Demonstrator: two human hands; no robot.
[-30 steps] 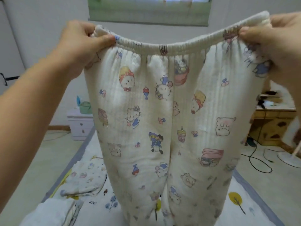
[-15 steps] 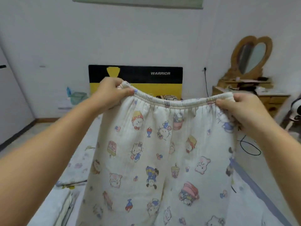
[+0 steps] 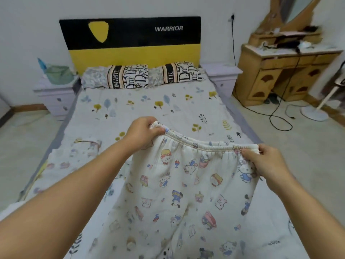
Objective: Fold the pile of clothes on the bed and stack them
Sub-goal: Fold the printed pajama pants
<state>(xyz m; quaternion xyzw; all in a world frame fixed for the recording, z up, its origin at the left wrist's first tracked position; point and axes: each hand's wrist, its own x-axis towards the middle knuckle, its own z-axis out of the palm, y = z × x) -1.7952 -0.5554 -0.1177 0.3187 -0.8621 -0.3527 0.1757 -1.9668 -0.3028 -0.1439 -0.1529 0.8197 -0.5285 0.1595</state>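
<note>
**Printed trousers held by the waistband above the bed, ready for laying flat**

Shown from the head view: cartoon-print trousers suspended by the elastic waistband, legs trailing down toward the near edge of the bed. Left hand pinching the left end of the waistband, thumb on the near face and fingers curled behind; right hand pinching the right end likewise, thumb on the near face of the cloth. Each grip therefore narrow and closed on fabric, not on air. Waistband sagging slightly between the two hands, hence not pulled taut.

Handling, judged from drape and texture: soft, light, quilted-looking cotton, limp everywhere except the gathered elastic, which gives the only firm edge. No stiffness to hold a crease unaided; likely to slump and wrinkle if released in mid-air. Not slippery, not fragile. Best points of hold: the two waistband corners as at present for spreading flat; thereafter probably the waistband and the leg hems together for folding lengthwise, leg upon leg. Hems out of frame below, so exact lie of the legs not determinable.

Elsewhere on the bed: a second pale printed garment lying at the left, well apart from the trousers; two pillows against the black-and-yellow headboard. Folding of the trousers judged not yet begun
</note>
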